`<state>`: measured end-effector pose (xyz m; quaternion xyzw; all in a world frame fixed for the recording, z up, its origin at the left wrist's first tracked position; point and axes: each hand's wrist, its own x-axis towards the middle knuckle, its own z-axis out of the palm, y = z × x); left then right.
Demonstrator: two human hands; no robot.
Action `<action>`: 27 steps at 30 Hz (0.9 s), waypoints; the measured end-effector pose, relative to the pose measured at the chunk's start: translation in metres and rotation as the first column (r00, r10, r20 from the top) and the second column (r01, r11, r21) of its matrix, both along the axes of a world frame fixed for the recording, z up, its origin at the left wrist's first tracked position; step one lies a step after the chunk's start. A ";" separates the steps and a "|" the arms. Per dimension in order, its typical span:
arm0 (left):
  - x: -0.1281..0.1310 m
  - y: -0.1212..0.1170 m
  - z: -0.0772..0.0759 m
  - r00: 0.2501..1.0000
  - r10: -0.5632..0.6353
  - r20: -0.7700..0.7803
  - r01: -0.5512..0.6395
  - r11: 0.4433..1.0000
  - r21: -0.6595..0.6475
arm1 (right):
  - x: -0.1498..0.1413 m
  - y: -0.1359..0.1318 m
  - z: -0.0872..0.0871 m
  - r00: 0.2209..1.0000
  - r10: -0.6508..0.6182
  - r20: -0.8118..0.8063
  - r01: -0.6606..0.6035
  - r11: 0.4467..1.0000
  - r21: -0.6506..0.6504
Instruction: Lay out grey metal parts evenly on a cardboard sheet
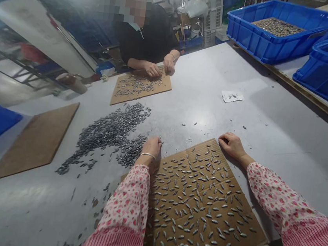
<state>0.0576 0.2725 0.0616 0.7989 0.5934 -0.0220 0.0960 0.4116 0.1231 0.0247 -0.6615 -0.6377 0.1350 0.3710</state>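
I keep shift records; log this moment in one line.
near cardboard: small grey pieces spread across it; left hand: beside grey pile; right hand: beside cardboard's far right corner

The cardboard sheet [245, 244] at five o'clock is matt and faintly ribbed, its small metal pieces [224, 206] silvery with a soft gleam; the pile [110, 126] at nine o'clock looks like duller, greyer metal. The tabletop [299, 134] is smooth and semi-glossy. The blue crate [267, 44] at two o'clock is shiny plastic. The sleeves [274, 195] are printed cloth, the bangle [147, 154] polished metal.
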 end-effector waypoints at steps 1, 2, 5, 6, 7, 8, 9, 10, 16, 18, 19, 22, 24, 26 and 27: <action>0.002 -0.004 0.003 1.000 -0.013 0.004 0.013 1.000 0.000 | -0.001 0.000 0.000 1.000 0.000 -0.002 0.000 1.000 0.000; 0.006 -0.008 0.007 1.000 -0.027 0.011 0.027 1.000 0.001 | -0.001 0.001 0.000 1.000 -0.001 -0.003 0.001 1.000 0.000; 0.029 -0.027 0.020 0.994 -0.089 0.055 0.089 0.996 0.004 | -0.002 0.001 0.002 1.000 -0.005 0.006 0.005 1.000 0.002; 0.041 -0.034 0.026 0.989 -0.128 0.079 0.128 0.992 0.006 | -0.002 0.002 0.003 1.000 -0.004 0.009 0.004 1.000 0.003; 0.054 -0.041 0.032 0.976 -0.186 0.114 0.186 0.982 0.011 | -0.003 0.002 0.004 1.000 -0.001 0.010 0.001 1.000 0.004; 0.067 -0.049 0.038 0.957 -0.250 0.148 0.250 0.968 0.014 | -0.003 0.002 0.005 1.000 0.003 0.008 -0.003 1.000 0.005; 0.081 -0.057 0.044 0.938 -0.303 0.170 0.306 0.952 0.013 | -0.004 0.002 0.007 1.000 0.005 0.005 -0.005 1.000 0.006; 0.095 -0.064 0.049 0.923 -0.343 0.176 0.347 0.938 0.006 | -0.004 0.002 0.008 1.000 0.006 0.000 -0.006 1.000 0.007; 0.145 -0.084 0.045 0.876 -0.481 0.020 0.481 0.873 -0.081 | -0.007 0.002 0.014 1.000 0.005 -0.021 -0.005 1.000 0.008; 0.147 -0.082 0.034 0.854 -0.520 -0.021 0.515 0.851 -0.099 | -0.008 0.002 0.015 1.000 0.001 -0.025 -0.001 1.000 0.009; 0.146 -0.081 0.030 0.849 -0.528 -0.028 0.523 0.846 -0.104 | -0.009 0.001 0.015 1.000 0.000 -0.028 0.000 1.000 0.009; 0.137 -0.076 0.023 0.865 -0.501 -0.017 0.498 0.862 -0.094 | -0.009 0.002 0.016 0.999 0.001 -0.037 0.000 1.000 0.010; 0.131 -0.075 0.026 0.886 -0.464 -0.005 0.462 0.883 -0.084 | -0.010 0.002 0.015 0.999 0.003 -0.042 -0.002 1.000 0.017; 0.125 -0.078 0.033 0.895 -0.447 -0.007 0.445 0.892 -0.086 | -0.010 0.002 0.014 0.999 0.006 -0.046 -0.005 1.000 0.025; 0.123 -0.080 0.036 0.893 -0.449 -0.019 0.446 0.890 -0.092 | -0.010 0.003 0.014 0.999 0.007 -0.047 -0.006 1.000 0.026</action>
